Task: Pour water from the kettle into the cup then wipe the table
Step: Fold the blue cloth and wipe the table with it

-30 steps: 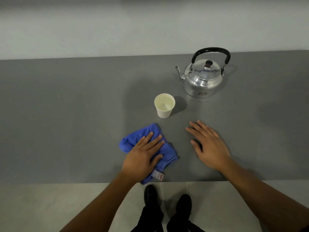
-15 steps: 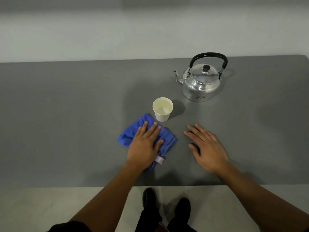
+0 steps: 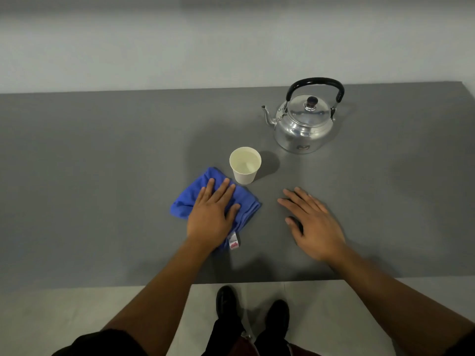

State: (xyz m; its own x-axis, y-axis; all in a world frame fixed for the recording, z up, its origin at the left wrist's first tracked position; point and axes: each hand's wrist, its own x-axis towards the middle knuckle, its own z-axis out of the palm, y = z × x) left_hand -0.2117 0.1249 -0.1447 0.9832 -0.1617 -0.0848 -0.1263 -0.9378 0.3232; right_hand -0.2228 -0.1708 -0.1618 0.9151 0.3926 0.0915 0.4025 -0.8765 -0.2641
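My left hand [image 3: 210, 217] presses flat on the blue cloth [image 3: 244, 205], the cup [image 3: 245, 165] just beyond my fingertips toward frame centre, while my right hand [image 3: 314, 224] rests open and empty on the table [image 3: 102, 163].

left hand [image 3: 212, 214] flat on blue cloth [image 3: 244, 205], beside cup [image 3: 245, 165]

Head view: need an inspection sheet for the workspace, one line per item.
Surface: grey matte table, no spill visible.
Job's things: shiny metal kettle with black handle upright, lid on; white paper cup upright, liquid inside; crumpled blue cloth with white tag close beside the cup.
Clutter: nothing seen.
Grippers: left hand flat on the cloth; right hand flat on the table, empty.
Cables: nothing seen.
Surroundings: pale wall behind; light floor, black shoes below the table edge.
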